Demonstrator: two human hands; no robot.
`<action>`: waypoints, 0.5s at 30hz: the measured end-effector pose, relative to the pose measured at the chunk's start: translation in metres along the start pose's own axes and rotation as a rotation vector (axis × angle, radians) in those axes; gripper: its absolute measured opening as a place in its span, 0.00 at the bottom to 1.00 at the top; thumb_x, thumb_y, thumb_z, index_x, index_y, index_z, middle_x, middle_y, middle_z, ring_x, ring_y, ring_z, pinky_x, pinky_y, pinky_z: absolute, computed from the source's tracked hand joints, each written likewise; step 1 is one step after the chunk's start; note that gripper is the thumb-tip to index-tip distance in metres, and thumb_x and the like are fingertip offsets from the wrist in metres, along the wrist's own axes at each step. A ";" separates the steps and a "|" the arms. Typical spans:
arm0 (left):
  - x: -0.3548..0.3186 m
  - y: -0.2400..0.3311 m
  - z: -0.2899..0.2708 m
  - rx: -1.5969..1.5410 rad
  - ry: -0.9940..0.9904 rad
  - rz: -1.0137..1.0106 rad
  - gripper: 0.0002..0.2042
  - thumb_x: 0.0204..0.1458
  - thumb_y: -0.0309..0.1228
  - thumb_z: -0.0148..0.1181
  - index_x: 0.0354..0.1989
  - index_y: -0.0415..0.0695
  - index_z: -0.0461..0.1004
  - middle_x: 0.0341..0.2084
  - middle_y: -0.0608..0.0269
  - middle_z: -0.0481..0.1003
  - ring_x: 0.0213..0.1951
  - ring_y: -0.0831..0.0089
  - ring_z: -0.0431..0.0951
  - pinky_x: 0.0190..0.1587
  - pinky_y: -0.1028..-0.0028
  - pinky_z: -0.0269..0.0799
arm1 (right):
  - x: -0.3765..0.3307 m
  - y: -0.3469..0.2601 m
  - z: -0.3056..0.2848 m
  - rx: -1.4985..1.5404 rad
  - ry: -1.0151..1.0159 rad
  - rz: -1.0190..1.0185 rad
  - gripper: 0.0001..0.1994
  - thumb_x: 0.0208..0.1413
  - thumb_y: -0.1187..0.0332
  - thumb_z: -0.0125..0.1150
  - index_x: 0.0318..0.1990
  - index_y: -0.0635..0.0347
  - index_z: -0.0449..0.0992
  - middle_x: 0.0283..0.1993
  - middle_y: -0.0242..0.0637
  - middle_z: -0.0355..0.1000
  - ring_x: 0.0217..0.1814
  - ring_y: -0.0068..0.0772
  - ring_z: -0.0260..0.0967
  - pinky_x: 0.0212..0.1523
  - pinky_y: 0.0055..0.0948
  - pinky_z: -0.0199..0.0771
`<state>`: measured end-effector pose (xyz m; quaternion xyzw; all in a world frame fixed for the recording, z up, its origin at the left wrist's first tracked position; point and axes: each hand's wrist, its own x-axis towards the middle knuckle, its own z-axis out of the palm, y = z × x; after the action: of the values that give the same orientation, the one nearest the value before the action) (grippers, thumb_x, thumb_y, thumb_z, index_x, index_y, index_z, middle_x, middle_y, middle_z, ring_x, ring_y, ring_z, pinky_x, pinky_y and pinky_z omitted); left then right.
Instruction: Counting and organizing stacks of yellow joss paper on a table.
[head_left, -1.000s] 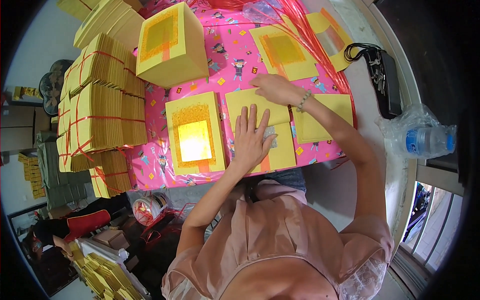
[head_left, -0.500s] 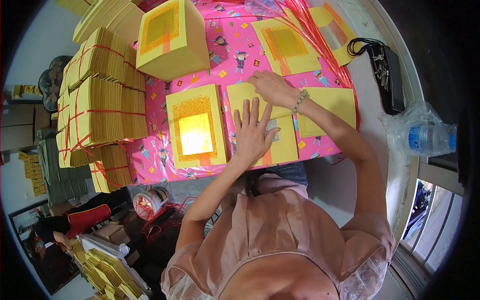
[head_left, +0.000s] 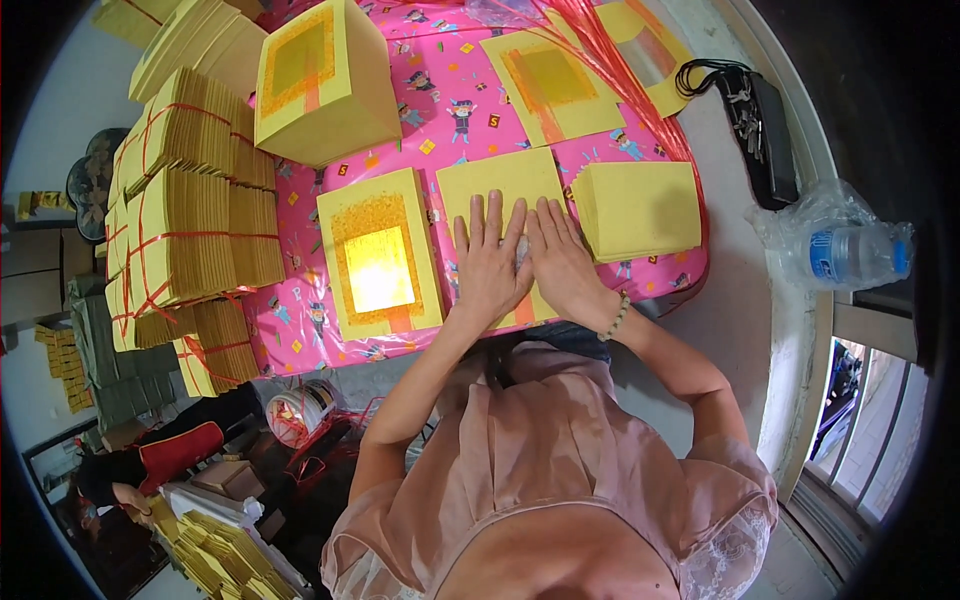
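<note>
A plain yellow paper sheet (head_left: 500, 175) lies on the table right in front of me. My left hand (head_left: 490, 265) presses flat on it, fingers stretched toward the far side. Beside it, my right hand (head_left: 568, 258), with a beaded bracelet at the wrist, is also laid flat, its fingers pointing away and to the left. A small pale, shiny patch (head_left: 522, 250) shows between the two hands; most of it is covered. Left of the hands is a stack of yellow paper (head_left: 425, 265) topped by a gold foil square. A stack of plain yellow paper (head_left: 645, 210) sits to the right.
Tall bundles of yellow paper (head_left: 200, 215) tied with red string stand at left. A block of yellow paper (head_left: 350, 100) is behind. Red strands (head_left: 640, 105) cross the far right of the pink tablecloth (head_left: 460, 120). A plastic bottle (head_left: 850, 253) lies right; a person (head_left: 180, 450) is lower left.
My right hand has come back from the sheet's far edge and now lies flat next to my left hand. The sheet's near part, with its shiny patch, is now mostly covered.
</note>
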<state>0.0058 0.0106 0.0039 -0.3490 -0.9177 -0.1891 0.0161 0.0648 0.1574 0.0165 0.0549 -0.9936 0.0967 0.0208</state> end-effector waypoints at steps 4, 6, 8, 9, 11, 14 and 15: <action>-0.007 -0.012 -0.009 -0.040 -0.045 0.006 0.38 0.57 0.47 0.53 0.75 0.48 0.51 0.74 0.45 0.46 0.75 0.43 0.41 0.73 0.46 0.38 | -0.006 -0.001 0.006 0.184 0.036 0.003 0.35 0.58 0.64 0.53 0.68 0.81 0.53 0.74 0.67 0.44 0.80 0.63 0.36 0.78 0.51 0.36; -0.011 -0.016 -0.010 -0.031 -0.044 0.006 0.38 0.58 0.47 0.52 0.75 0.48 0.49 0.74 0.45 0.46 0.75 0.44 0.42 0.73 0.48 0.39 | -0.006 -0.006 0.003 0.193 0.021 0.012 0.37 0.58 0.62 0.54 0.69 0.80 0.51 0.75 0.67 0.43 0.80 0.63 0.34 0.78 0.51 0.35; -0.010 -0.019 -0.008 -0.023 -0.044 0.022 0.37 0.60 0.48 0.51 0.75 0.48 0.49 0.74 0.44 0.46 0.75 0.46 0.43 0.73 0.50 0.40 | -0.007 -0.007 0.003 0.201 0.008 0.018 0.38 0.58 0.61 0.55 0.69 0.80 0.50 0.76 0.66 0.41 0.81 0.63 0.32 0.78 0.51 0.35; -0.010 -0.018 -0.008 -0.050 -0.043 0.017 0.36 0.61 0.48 0.50 0.75 0.47 0.50 0.74 0.44 0.46 0.75 0.45 0.43 0.73 0.49 0.40 | -0.008 -0.005 0.004 0.210 0.016 0.022 0.39 0.58 0.60 0.56 0.70 0.79 0.50 0.76 0.65 0.40 0.81 0.62 0.32 0.78 0.50 0.34; -0.009 -0.018 -0.010 -0.060 -0.039 0.016 0.36 0.61 0.47 0.49 0.75 0.47 0.50 0.74 0.44 0.46 0.75 0.45 0.43 0.73 0.49 0.40 | -0.008 -0.004 0.004 0.219 0.024 0.024 0.39 0.58 0.60 0.56 0.70 0.79 0.49 0.76 0.65 0.39 0.81 0.61 0.31 0.79 0.50 0.34; -0.009 -0.023 -0.010 -0.075 -0.041 0.025 0.34 0.62 0.46 0.48 0.75 0.47 0.50 0.74 0.44 0.46 0.75 0.45 0.43 0.73 0.50 0.39 | -0.006 -0.003 -0.001 0.201 0.035 0.001 0.38 0.58 0.62 0.57 0.70 0.77 0.51 0.76 0.63 0.42 0.81 0.59 0.34 0.78 0.49 0.37; -0.008 -0.025 -0.010 -0.081 -0.049 0.034 0.33 0.62 0.45 0.47 0.75 0.46 0.51 0.74 0.44 0.47 0.75 0.45 0.44 0.73 0.50 0.40 | -0.003 -0.001 -0.003 0.165 0.036 0.006 0.36 0.57 0.63 0.59 0.68 0.76 0.55 0.75 0.61 0.47 0.79 0.57 0.39 0.76 0.48 0.43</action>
<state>-0.0054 -0.0157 0.0032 -0.3693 -0.9034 -0.2172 -0.0172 0.0684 0.1574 0.0198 0.0518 -0.9818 0.1795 0.0339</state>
